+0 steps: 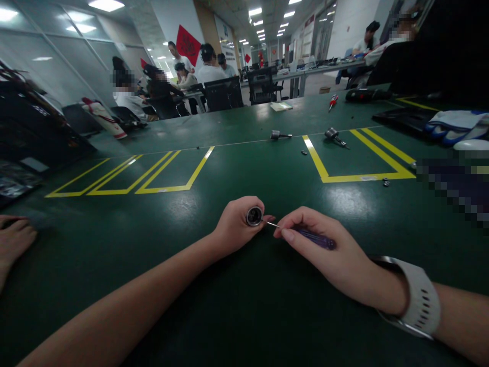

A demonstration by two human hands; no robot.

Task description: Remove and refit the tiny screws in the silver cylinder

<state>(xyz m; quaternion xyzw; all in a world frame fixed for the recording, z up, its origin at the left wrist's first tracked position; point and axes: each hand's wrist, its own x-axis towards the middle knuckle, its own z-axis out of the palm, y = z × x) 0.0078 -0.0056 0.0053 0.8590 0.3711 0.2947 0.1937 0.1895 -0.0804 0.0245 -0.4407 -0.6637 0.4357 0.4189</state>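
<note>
Wrapped in my left hand (239, 224) is a round metal part (254, 216), its open hollow end facing me and its inside dark. My right hand (324, 244), with a pale watch strap at the wrist, is closed on a small screwdriver (315, 238) that has a translucent purple handle. Its thin shaft points left, and the tip is at the right rim of the metal part; whether it touches cannot be made out. Both hands are just above the green table (244, 316).
Two metal parts with shafts, one at the table's middle (280, 135) and one at right (336, 136), lie beyond my hands. A red screwdriver (333, 102), gloves (458, 125) and yellow tape outlines (362, 178) are farther out. Another person's hand (15, 239) rests at left.
</note>
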